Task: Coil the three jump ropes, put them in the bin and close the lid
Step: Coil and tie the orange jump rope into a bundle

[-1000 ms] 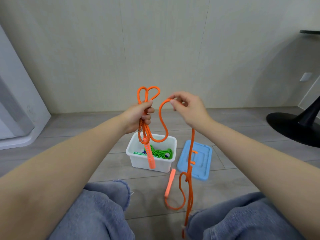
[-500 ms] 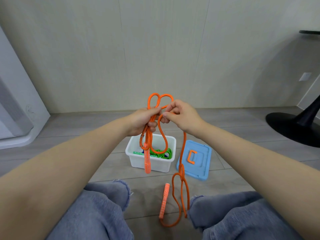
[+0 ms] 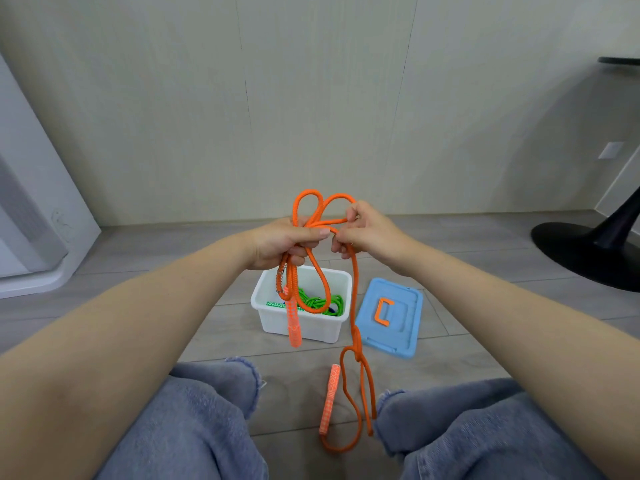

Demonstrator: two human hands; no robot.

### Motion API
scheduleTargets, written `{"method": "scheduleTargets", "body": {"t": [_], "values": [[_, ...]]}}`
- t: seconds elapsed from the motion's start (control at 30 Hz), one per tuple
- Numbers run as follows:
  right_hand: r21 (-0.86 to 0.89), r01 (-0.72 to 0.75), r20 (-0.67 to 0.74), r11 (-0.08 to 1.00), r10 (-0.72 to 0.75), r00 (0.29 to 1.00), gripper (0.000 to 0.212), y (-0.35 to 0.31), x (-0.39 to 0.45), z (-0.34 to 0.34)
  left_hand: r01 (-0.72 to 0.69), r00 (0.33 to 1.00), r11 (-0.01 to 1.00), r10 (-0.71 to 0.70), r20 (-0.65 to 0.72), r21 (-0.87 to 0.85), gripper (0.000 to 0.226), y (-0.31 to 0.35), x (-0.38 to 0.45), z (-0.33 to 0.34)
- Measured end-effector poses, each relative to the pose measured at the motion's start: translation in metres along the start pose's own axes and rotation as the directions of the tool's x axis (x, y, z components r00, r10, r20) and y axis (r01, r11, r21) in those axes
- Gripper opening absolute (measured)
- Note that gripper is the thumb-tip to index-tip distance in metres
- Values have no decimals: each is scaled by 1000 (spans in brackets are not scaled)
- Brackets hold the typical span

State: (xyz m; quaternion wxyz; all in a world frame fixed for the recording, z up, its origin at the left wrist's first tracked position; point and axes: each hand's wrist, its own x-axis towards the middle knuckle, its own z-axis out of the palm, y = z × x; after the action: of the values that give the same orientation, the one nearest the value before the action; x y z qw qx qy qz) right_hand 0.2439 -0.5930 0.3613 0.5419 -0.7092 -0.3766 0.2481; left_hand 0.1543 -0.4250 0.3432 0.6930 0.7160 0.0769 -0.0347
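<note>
A person sits on the floor [image 3: 104,317], knees in blue jeans at the bottom of the view. The left hand [image 3: 284,242] grips a bunch of orange jump rope [image 3: 353,289] loops, 2 of them standing above the fist and 1 handle [image 3: 293,322] dangling in front of the bin, likely so the gathered coils cannot slip. The right hand [image 3: 363,230] pinches the next stretch of rope right beside the left, seemingly feeding over another loop. The rest trails down to the floor between the knees, ending at the second handle [image 3: 330,398]. Beyond sits the open white bin [image 3: 304,323] with a green rope [image 3: 318,301] already inside (something dark blue shows beneath it). Its blue lid [image 3: 398,330] lies flat just beside, orange grip up.
</note>
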Motion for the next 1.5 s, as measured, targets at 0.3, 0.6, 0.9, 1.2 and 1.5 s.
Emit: {"method": "scheduleTargets", "body": {"t": [0.3, 0.6, 0.9, 1.2, 1.5], "values": [[-475, -287, 471, 832, 516, 716, 34, 45, -3, -34, -129, 985, 992, 127, -119, -9, 26, 7, -3, -13], [-641, -247, 472, 727, 627, 620, 15, 63, -5, -21, -183, 976, 935, 136, -170, -305, 26, 13, -3, -15], [-751, -291, 255, 593, 666, 701, 17, 81, -3, -48, -344, 835, 903, 169, -523, -257, 24, 11, 7, -28], [-607, -163, -102, 777, 128, 987, 13, 60, 15, -55, -111, 902, 990, 65, -426, -83, 23, -6, 12, -16], [-258, -167, -654, 951, -45, 755, 24, 55, 26, -71, 16, 813, 997, -57, -580, -75, 26, -20, 17, -33]]}}
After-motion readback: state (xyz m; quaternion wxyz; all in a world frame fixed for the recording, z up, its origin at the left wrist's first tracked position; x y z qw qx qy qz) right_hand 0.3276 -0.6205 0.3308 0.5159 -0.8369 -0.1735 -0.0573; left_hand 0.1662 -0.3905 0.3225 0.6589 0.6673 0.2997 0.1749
